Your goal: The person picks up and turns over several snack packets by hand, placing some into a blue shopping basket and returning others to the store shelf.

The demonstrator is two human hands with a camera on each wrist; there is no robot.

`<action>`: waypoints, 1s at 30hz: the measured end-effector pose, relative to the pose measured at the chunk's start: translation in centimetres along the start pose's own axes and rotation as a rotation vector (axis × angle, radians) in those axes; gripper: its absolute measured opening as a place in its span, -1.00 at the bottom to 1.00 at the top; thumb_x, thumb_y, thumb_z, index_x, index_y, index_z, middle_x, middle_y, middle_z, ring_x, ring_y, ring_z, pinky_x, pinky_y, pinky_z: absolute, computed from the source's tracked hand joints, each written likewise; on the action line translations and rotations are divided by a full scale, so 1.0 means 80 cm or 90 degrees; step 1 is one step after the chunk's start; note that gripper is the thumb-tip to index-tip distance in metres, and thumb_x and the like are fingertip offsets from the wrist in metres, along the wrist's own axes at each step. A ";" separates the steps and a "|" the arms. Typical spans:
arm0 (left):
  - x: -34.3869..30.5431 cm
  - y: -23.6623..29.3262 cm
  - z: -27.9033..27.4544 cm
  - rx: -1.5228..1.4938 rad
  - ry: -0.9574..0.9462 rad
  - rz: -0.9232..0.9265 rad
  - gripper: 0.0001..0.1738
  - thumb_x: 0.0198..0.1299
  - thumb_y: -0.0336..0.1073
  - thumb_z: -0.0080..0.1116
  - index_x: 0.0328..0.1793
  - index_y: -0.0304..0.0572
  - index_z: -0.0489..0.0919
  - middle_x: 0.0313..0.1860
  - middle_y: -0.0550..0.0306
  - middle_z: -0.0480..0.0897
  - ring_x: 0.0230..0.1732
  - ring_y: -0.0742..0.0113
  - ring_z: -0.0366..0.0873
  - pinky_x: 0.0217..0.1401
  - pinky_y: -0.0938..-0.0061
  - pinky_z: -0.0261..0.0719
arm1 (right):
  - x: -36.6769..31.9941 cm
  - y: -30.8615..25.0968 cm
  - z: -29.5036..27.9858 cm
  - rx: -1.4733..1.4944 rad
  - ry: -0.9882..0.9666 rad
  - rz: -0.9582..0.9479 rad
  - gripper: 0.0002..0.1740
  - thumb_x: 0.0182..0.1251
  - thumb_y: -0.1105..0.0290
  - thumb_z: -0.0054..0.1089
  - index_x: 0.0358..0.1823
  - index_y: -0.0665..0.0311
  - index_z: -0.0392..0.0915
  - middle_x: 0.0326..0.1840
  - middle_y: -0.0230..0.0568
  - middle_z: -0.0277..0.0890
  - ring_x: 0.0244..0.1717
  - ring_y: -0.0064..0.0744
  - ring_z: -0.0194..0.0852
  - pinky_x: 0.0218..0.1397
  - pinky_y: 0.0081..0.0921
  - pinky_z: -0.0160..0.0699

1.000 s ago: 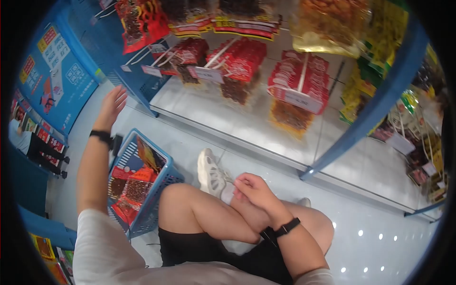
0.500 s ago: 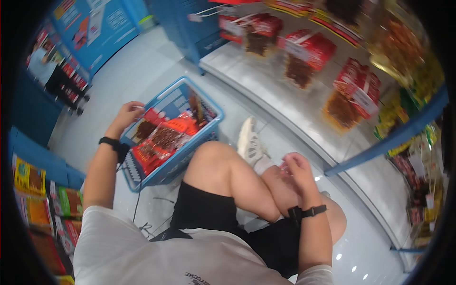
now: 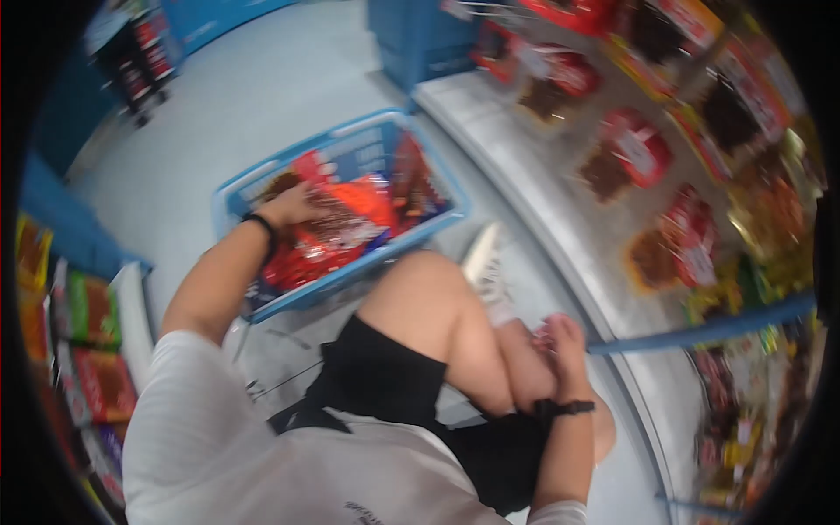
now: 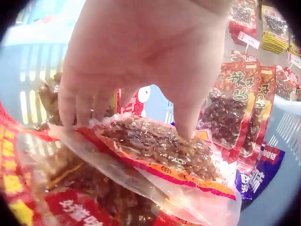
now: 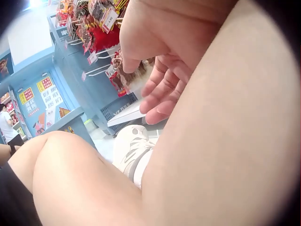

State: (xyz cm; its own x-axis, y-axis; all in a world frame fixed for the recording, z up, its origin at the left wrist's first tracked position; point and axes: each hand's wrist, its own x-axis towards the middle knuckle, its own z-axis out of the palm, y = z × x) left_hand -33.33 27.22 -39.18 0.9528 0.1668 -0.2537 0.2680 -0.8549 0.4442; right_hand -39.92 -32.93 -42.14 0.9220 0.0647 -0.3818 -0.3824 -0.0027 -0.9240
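Observation:
My left hand point(image 3: 296, 206) reaches down into a blue plastic shopping basket point(image 3: 337, 277) on the floor, over bags of snacks. In the left wrist view, its thumb and fingers are spread wide across a clear, red-edged snack packet point(image 4: 160, 146), fingertips right at its upper side. Beneath that lies another red bag point(image 4: 77, 209); beside it stand red packets of dark pieces point(image 4: 228, 110) and a purple packet point(image 4: 261, 172). My right hand point(image 3: 564, 346) holds nothing, its fingers loosely bent beside the crossed lower leg point(image 3: 528, 367).
At the right, a shelf unit point(image 3: 560, 210) carries hanging snack bags, with a blue bar point(image 3: 709, 332) across it. More packets point(image 3: 101, 381) fill a rack at the left. My bent knee point(image 3: 420, 293) is close against the basket, a white shoe point(image 3: 484, 261) beyond it.
My left hand has come from above the floor, over the basket's rim and down onto the packets inside. The view has turned toward the basket. My right hand stays by the leg.

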 end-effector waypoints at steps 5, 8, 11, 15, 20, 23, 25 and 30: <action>0.027 -0.014 0.018 0.103 0.096 -0.030 0.09 -0.42 -0.03 0.68 0.33 -0.29 0.42 0.15 -0.21 0.61 0.22 -0.12 0.55 0.31 0.16 0.47 | -0.004 0.002 -0.003 0.035 0.007 0.008 -0.73 0.49 0.18 0.13 -0.14 0.25 0.54 -0.41 -0.31 0.59 -0.49 -0.57 0.54 -0.47 -0.65 0.49; 0.033 -0.024 0.020 -0.056 0.106 -0.024 -0.29 -0.36 -0.38 0.66 0.03 -0.28 0.57 -0.11 -0.07 0.68 -0.06 0.11 0.65 0.03 0.30 0.59 | -0.005 0.001 -0.002 0.063 -0.004 0.006 -0.73 0.49 0.17 0.13 -0.16 0.25 0.54 -0.42 -0.33 0.58 -0.50 -0.59 0.53 -0.48 -0.65 0.46; 0.049 -0.047 0.008 0.010 0.085 -0.062 -0.45 -0.30 -0.44 0.63 -0.13 -0.24 0.56 -0.23 0.07 0.67 -0.22 0.25 0.62 -0.15 0.35 0.58 | -0.005 -0.008 0.002 0.055 -0.025 -0.005 -0.73 0.48 0.17 0.14 -0.18 0.25 0.53 -0.43 -0.35 0.58 -0.52 -0.61 0.50 -0.49 -0.65 0.42; 0.045 -0.048 0.009 -0.069 0.077 -0.024 -0.53 -0.20 -0.48 0.59 -0.21 -0.19 0.48 -0.36 0.21 0.59 -0.33 0.37 0.54 -0.27 0.42 0.52 | -0.001 -0.005 0.004 0.047 -0.041 -0.021 -0.73 0.46 0.15 0.17 -0.20 0.23 0.53 -0.44 -0.36 0.57 -0.53 -0.64 0.45 -0.52 -0.65 0.38; 0.027 0.008 0.015 -0.090 0.039 0.068 -0.55 -0.11 -0.54 0.48 -0.24 -0.12 0.37 -0.43 0.34 0.40 -0.41 0.49 0.33 -0.31 0.51 0.41 | -0.009 -0.019 0.005 0.028 -0.055 -0.035 -0.70 0.44 0.13 0.19 -0.20 0.25 0.54 -0.44 -0.36 0.56 -0.54 -0.63 0.45 -0.51 -0.63 0.40; 0.033 0.018 0.001 -0.077 0.051 0.094 -0.54 -0.10 -0.57 0.43 -0.08 -0.22 0.44 -0.28 0.20 0.57 -0.25 0.37 0.53 -0.13 0.43 0.54 | -0.006 -0.011 0.005 0.046 -0.062 -0.065 -0.68 0.43 0.12 0.20 -0.19 0.28 0.55 -0.46 -0.34 0.55 -0.54 -0.61 0.46 -0.52 -0.62 0.42; 0.021 0.061 -0.029 -0.071 0.061 0.139 -0.45 -0.09 -0.57 0.41 0.09 -0.29 0.48 -0.14 0.03 0.67 -0.06 0.22 0.64 0.08 0.36 0.58 | -0.006 -0.008 0.006 0.064 -0.053 -0.101 -0.67 0.42 0.12 0.21 -0.18 0.29 0.55 -0.48 -0.32 0.55 -0.55 -0.60 0.47 -0.52 -0.62 0.43; 0.036 0.083 -0.134 0.033 0.183 0.201 -0.49 0.10 -0.57 0.25 0.23 -0.25 0.50 0.05 -0.08 0.64 -0.04 0.16 0.67 -0.01 0.36 0.66 | -0.023 -0.030 0.002 0.001 -0.057 -0.147 -0.64 0.36 0.11 0.27 -0.26 0.33 0.56 -0.52 -0.30 0.53 -0.59 -0.57 0.45 -0.56 -0.58 0.40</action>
State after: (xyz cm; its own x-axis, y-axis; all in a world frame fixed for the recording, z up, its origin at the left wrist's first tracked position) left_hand -27.28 27.28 -27.75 0.9899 0.0168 0.1407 -0.0438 -0.9080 0.4166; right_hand -40.72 -32.86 -39.21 0.9760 0.1513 -0.1569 -0.1624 0.0244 -0.9864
